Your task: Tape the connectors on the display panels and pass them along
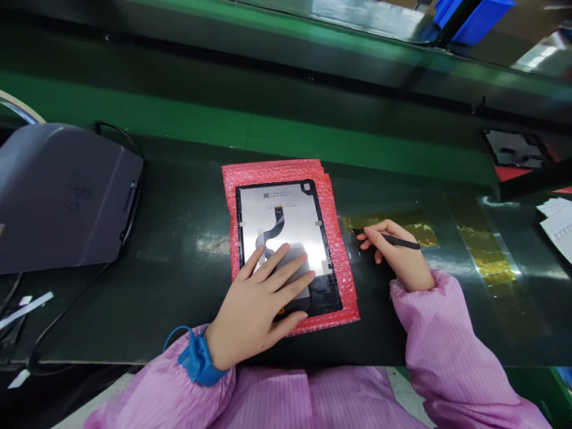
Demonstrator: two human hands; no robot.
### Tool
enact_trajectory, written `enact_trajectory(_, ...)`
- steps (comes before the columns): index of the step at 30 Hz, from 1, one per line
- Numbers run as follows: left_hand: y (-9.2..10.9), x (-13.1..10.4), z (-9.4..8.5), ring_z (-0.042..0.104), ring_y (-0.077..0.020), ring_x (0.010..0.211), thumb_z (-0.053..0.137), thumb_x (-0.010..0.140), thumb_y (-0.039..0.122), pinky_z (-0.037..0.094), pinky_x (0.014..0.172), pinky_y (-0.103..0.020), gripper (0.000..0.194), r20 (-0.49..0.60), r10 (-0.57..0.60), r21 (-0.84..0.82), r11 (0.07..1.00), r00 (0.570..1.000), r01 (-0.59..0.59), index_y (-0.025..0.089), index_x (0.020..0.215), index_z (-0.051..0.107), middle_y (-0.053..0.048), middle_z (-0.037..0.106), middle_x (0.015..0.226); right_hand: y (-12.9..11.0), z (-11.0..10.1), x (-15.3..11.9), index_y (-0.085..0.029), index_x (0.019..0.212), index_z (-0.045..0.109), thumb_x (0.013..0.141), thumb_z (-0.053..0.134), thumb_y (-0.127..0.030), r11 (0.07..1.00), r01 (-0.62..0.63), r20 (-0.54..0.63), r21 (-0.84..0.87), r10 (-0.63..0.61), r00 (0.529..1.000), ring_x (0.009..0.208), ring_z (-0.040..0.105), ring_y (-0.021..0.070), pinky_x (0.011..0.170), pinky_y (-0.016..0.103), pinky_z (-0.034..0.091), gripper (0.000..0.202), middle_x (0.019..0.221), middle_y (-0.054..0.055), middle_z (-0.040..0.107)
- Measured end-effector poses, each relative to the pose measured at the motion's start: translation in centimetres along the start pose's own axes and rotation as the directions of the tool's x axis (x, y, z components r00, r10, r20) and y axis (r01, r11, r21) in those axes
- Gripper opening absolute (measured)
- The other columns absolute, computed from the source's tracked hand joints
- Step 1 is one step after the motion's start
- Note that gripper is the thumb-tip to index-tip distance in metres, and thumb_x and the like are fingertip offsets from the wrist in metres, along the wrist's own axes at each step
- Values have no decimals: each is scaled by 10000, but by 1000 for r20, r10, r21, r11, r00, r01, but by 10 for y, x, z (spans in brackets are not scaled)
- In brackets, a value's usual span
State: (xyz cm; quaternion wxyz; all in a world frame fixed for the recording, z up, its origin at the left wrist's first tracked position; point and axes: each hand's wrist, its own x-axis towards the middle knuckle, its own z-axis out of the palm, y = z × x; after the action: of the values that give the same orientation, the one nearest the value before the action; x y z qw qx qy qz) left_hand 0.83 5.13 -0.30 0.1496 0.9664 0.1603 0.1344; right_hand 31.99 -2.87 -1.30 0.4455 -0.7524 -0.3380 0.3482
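A tablet screen panel (301,226) lies with its silver back up on a pink bubble-wrap sheet (339,256). A black flex cable (277,220) curves down the panel's middle, its lower end running under my fingers. My left hand (261,298) rests flat on the lower part of the panel, fingers spread, a blue strap around the wrist. To the right of the wrap, my right hand (395,253) grips slim black tweezers (404,242). Their tip is at the left end of a strip of amber tape (420,223) stuck to the bench.
A dark grey machine (67,196) with cables stands at left. Another amber tape strip (489,256) runs along the bench (170,310) at right. Beyond it are white papers (558,220) and another panel (516,148). A blue bin (480,18) sits at the far right back.
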Motion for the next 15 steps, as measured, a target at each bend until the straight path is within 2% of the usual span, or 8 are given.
enact_trajectory(3, 0, 2, 0, 386, -314, 1558, 559, 1027, 451, 96, 1342, -559, 509, 5, -5, -24, 1000, 1000, 5, 271, 1502, 558, -5, 501, 1634, 2, 2, 1, -196, 820, 690, 797, 810, -614, 999, 9, -45, 38, -7, 999, 459, 539, 90, 396, 224, 402, 436, 835, 89, 798)
enact_trajectory(6, 0, -1, -4, 363, -312, 1573, 554, 1037, 465, 155, 1335, -577, 529, 18, -21, -127, 992, 1000, 23, 261, 1525, 528, -35, 503, 1632, -1, 6, 0, -207, 760, 673, 764, 838, -596, 992, 13, -83, 129, -2, 997, 539, 639, 143, 396, 224, 392, 423, 810, 96, 794)
enact_trajectory(8, -2, -9, -10, 405, -285, 1554, 512, 1065, 449, 285, 1308, -536, 517, 6, -62, -320, 946, 998, 61, 260, 1545, 501, -70, 503, 1630, -3, 5, -5, -221, 716, 662, 708, 873, -598, 976, -1, -91, 216, 21, 996, 590, 682, 178, 392, 229, 382, 432, 778, 94, 782)
enact_trajectory(10, -6, -24, -18, 528, -268, 1467, 455, 1087, 463, 446, 1218, -475, 475, -47, -199, -588, 798, 979, 134, 263, 1508, 548, -103, 561, 1578, -1, 1, -12, -243, 688, 666, 647, 906, -598, 958, -45, -90, 284, 73, 993, 571, 670, 185, 379, 244, 360, 430, 740, 94, 763)
enact_trajectory(11, -9, -34, -22, 613, -274, 1376, 482, 1074, 494, 518, 1144, -455, 459, -72, -330, -726, 665, 941, 178, 252, 1440, 616, -124, 628, 1502, 3, -3, -15, -259, 680, 667, 632, 914, -590, 952, -69, -98, 299, 103, 990, 549, 657, 186, 372, 257, 343, 416, 727, 99, 753)
enact_trajectory(12, -13, -45, -26, 692, -284, 1250, 553, 1037, 539, 577, 1053, -444, 452, -86, -486, -836, 509, 870, 202, 232, 1339, 688, -141, 704, 1380, 10, -8, -17, -279, 684, 675, 644, 907, -585, 952, -102, -113, 288, 140, 984, 551, 666, 203, 368, 281, 338, 385, 722, 116, 744)
enact_trajectory(14, -26, -71, -34, 766, -268, 955, 742, 897, 609, 631, 852, -407, 479, -74, -760, -953, 245, 646, 180, 180, 1109, 765, -141, 789, 1076, 26, -16, -16, -332, 703, 685, 732, 821, -605, 972, -98, -139, 215, 130, 982, 564, 696, 262, 369, 362, 334, 306, 745, 165, 731)
enact_trajectory(15, -34, -85, -39, 757, -240, 831, 807, 828, 626, 627, 755, -370, 508, -70, -843, -971, 181, 533, 158, 162, 1030, 763, -120, 786, 947, 34, -20, -13, -353, 707, 674, 792, 746, -627, 986, -34, -132, 162, 56, 990, 578, 706, 290, 366, 391, 299, 296, 738, 186, 712)
